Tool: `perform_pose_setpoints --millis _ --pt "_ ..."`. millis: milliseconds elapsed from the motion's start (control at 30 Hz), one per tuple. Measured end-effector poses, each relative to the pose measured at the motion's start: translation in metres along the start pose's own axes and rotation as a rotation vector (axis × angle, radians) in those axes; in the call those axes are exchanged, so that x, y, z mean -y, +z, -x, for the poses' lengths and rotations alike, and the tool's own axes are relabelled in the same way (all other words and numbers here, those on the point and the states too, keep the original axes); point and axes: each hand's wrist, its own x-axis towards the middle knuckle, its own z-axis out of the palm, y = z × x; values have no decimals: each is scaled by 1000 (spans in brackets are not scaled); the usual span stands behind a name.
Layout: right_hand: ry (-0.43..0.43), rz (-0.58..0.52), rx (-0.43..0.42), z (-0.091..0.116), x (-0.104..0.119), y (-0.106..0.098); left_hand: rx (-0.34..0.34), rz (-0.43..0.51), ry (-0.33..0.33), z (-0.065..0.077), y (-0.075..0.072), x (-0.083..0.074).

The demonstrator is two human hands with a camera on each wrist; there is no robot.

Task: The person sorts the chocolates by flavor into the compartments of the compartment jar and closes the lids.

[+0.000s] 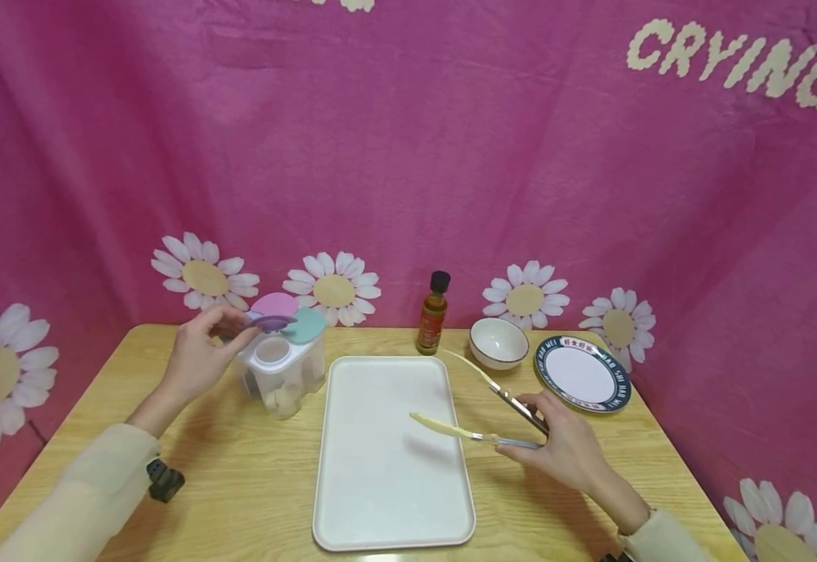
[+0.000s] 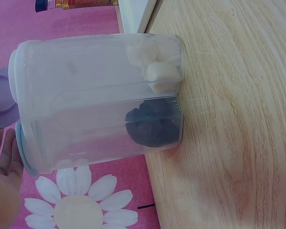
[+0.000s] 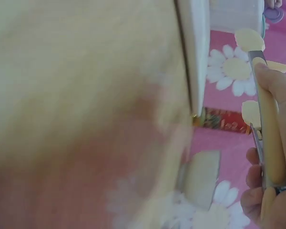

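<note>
My left hand [image 1: 204, 347] pinches a purple round lid [image 1: 271, 322] at the rim of a clear storage container [image 1: 314, 365]. The opening below that lid is uncovered, while a pink lid [image 1: 275, 304] and a teal lid [image 1: 306, 326] lie on top. Inside, the left wrist view shows white lumps [image 2: 163, 75] and dark round pieces [image 2: 153, 123] in separate compartments. My right hand [image 1: 571, 446] holds metal tongs [image 1: 518, 443] with cream-coloured tips. Their arms are spread apart with nothing between them, the near tip over a white tray [image 1: 390, 468].
A sauce bottle [image 1: 432, 316] with a black cap stands behind the tray. To its right are a white bowl [image 1: 498, 342] and a plate [image 1: 580, 375] with a dark lettered rim. A pink flowered cloth [image 1: 408, 172] hangs behind and around the wooden table [image 1: 253, 484].
</note>
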Motion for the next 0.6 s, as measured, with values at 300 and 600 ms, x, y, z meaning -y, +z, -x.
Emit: perform_pose_setpoints --millis 300,600 --pt "107 50 -22 28 -27 -2 1 6 -6 -1 0 0" --pt "140 60 -12 38 -46 -2 -11 13 6 -1 1 1"
